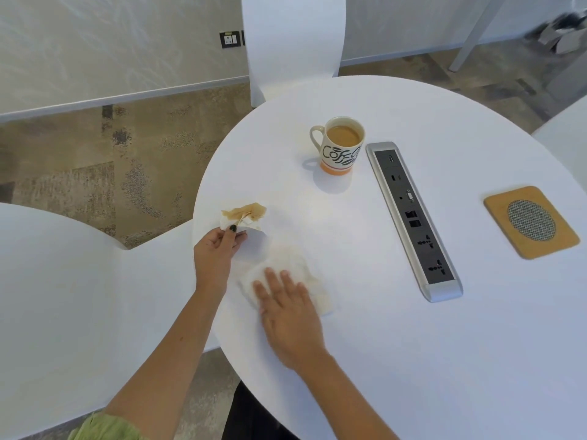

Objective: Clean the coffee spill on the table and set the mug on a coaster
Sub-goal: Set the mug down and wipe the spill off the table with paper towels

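1. Head view, surroundings: I look down on a round white table (397,328). A grey power strip (413,220) is set into its top, running between the mug side and the coaster (531,222), which lies flat near the right edge, well apart from everything else. White chairs stand around: 1 behind the table (293,36) and 1 at my left (63,296).
2. The mug (340,146) stands upright beyond my hands, left of the strip, handle pointing left, filled with milky coffee. It sits directly on the table, not on the coaster; the strip lies between them.
3. My left hand (216,254) pinches a crumpled tissue (244,217), stained brown with coffee, at the table's left edge.
4. My right hand (287,315) lies flat, fingers spread, pressing a second tissue (305,281) onto the tabletop, just beside my left hand. That tissue shows faint tan staining.
5. A pale tan smear (314,214) shows on the table between the tissues and the mug.
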